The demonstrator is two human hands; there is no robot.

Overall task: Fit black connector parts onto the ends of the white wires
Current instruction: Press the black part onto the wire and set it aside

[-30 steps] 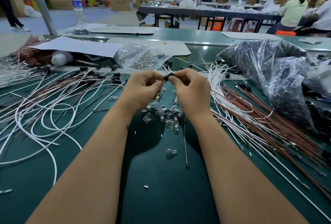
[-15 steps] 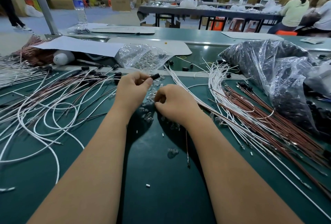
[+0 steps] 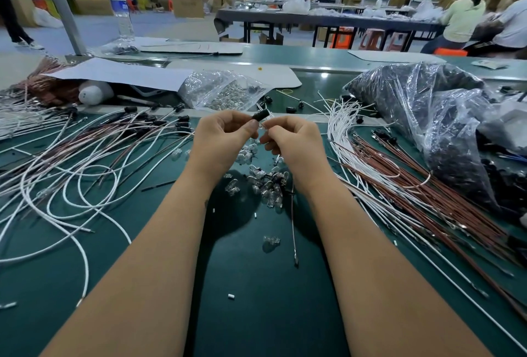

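Note:
My left hand (image 3: pixel 221 135) pinches a small black connector part (image 3: pixel 261 115) between thumb and fingers, raised above the green table (image 3: pixel 256 285). My right hand (image 3: pixel 293 141) is right beside it with fingers curled, pinching a small clear bulb (image 3: pixel 265 125) at the connector's open end. A pile of clear bulbs (image 3: pixel 266 185) lies under the hands. White wires (image 3: pixel 339 123) fan out on the right, and looped white wires (image 3: pixel 71 185) with black connectors on their ends lie on the left.
A clear bag of small parts (image 3: pixel 222 91) lies behind the hands. A large plastic bag of black parts (image 3: pixel 436 117) fills the right side. Brown wires (image 3: pixel 445 200) run along the right. A water bottle (image 3: pixel 122 11) stands far left. People sit at a far table.
My right hand has come up from the bulb pile with a bulb to meet the connector in my left hand. A second ago both hands were together on the connector.

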